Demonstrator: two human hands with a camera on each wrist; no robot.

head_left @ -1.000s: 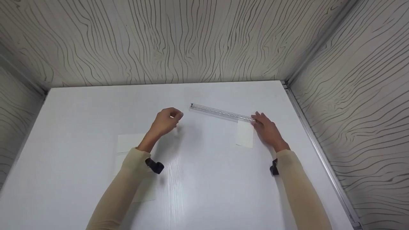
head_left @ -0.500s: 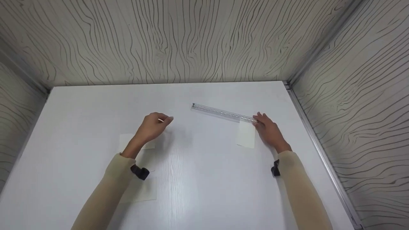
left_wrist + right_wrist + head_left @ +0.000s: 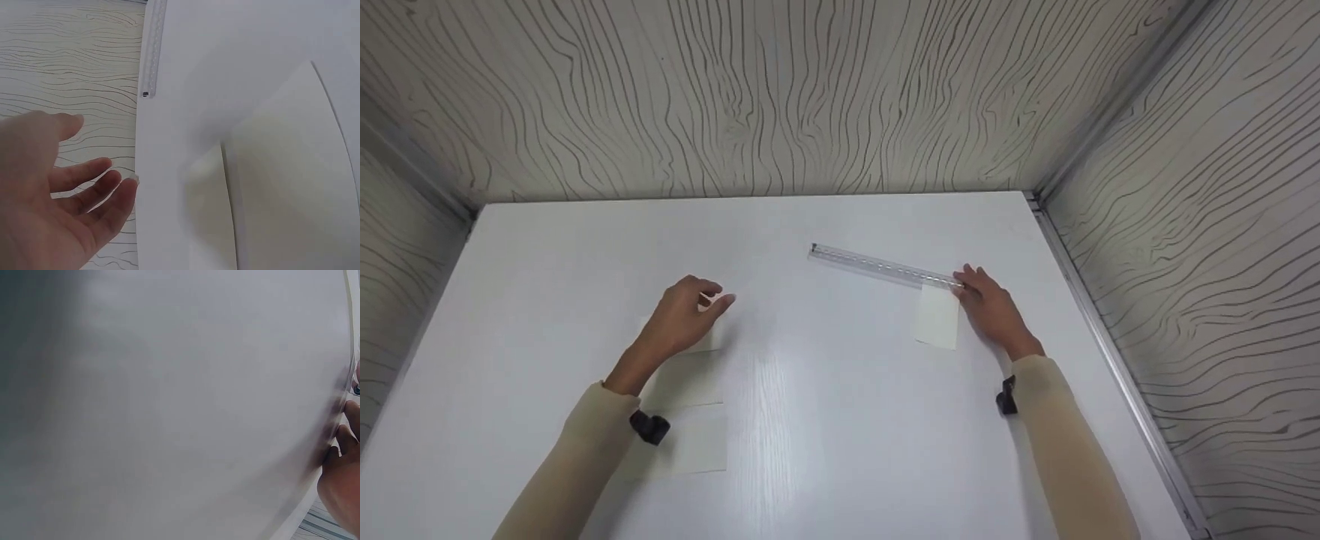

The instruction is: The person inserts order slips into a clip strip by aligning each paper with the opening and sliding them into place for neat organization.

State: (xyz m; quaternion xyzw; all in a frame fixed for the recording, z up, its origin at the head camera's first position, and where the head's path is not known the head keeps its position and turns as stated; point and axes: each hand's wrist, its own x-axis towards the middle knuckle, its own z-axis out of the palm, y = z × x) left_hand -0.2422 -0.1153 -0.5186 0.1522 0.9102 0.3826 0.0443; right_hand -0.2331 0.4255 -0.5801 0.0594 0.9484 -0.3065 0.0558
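My left hand hovers above the left of the table, thumb and loosely bent fingers apart, holding nothing. In the left wrist view, that hand shows a gap between thumb and fingers. Below it lie several pale yellow paper slips, among them a lower slip and a middle slip. At the right, my right hand pinches the right end of a clear plastic ruler. That end overlaps the top of another pale paper slip. In the right wrist view only some fingers show.
The white table meets a wood-grain patterned wall at the back. A metal rail runs along its right edge. Black wrist cameras sit at both cuffs.
My left hand has moved left and toward me, over the paper slips, and its thumb and fingers have parted. The right hand and ruler have stayed in place.
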